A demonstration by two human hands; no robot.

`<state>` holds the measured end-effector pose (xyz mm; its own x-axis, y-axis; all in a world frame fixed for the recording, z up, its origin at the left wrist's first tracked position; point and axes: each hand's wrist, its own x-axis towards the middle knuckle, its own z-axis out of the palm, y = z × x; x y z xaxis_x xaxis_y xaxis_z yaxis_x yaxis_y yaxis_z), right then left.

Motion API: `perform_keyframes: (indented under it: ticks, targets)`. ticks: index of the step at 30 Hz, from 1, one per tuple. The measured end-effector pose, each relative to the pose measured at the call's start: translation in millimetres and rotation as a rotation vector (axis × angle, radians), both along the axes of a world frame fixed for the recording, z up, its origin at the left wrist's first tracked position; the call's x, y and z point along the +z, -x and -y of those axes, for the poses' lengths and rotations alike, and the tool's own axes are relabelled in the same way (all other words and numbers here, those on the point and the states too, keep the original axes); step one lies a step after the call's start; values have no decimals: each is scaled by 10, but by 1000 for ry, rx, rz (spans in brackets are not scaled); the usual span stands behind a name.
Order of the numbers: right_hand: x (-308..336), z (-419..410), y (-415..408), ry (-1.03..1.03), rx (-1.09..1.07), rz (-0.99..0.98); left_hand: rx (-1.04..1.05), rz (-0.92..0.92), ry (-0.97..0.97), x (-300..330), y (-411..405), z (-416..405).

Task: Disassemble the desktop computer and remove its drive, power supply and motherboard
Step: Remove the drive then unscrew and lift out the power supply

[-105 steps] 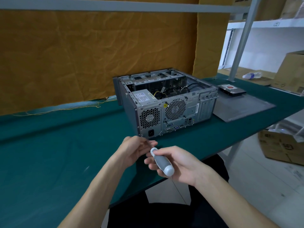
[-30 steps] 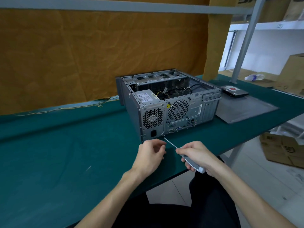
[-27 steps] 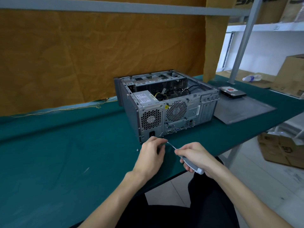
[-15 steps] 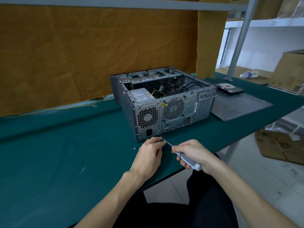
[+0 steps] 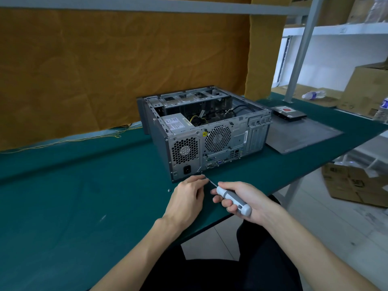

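**Screwdriver tip at the lower rear edge of the open case**

From the head camera, I see the grey metal desktop computer case (image 5: 207,133) lying on its side on the green-covered workbench (image 5: 73,196), its side panel off and its rear face turned toward me. Inside the open top, the silver boxy power supply with a white label (image 5: 175,122) sits in the near left corner, its round honeycomb fan grille and black power socket showing on the rear face. Black and yellow cables (image 5: 222,112) run across the interior behind it; I cannot make out the motherboard clearly beneath them.

My right hand (image 5: 245,198) is wrapped around the grey-and-white handle of a thin-shafted screwdriver (image 5: 233,198), fingers curled firmly round it. The shaft points up and left toward the bottom edge of the case's rear, just below the power socket. My left hand (image 5: 186,198) rests on the bench beside it, thumb and fingertips pinched together at the shaft's tip; whether they hold a screw there, I cannot tell.

A small silver screw (image 5: 168,190) lies loose on the bench just left of the left hand.

To the right of the case, the flat dark grey side panel (image 5: 298,135) lies on the bench, and a rectangular black drive with a red-and-white label (image 5: 288,113) sits at its far end. Further right lie a clear plastic bottle (image 5: 313,94) and brown cardboard boxes (image 5: 357,183).
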<state>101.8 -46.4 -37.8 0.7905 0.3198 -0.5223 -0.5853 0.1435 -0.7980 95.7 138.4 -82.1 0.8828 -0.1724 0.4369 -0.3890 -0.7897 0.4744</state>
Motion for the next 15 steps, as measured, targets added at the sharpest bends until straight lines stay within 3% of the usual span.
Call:
perform_keyframes:
  ticks: [4, 10, 15]
  targets:
    - [53, -46, -6, 155, 21, 84, -39, -4, -43, 57, -113, -28]
    - [135, -178, -17, 347, 59, 179, -281, 12, -349, 195, -300, -32]
    - [115, -231, -5, 538, 120, 301, -353, 2, -411, 208, -317, -75]
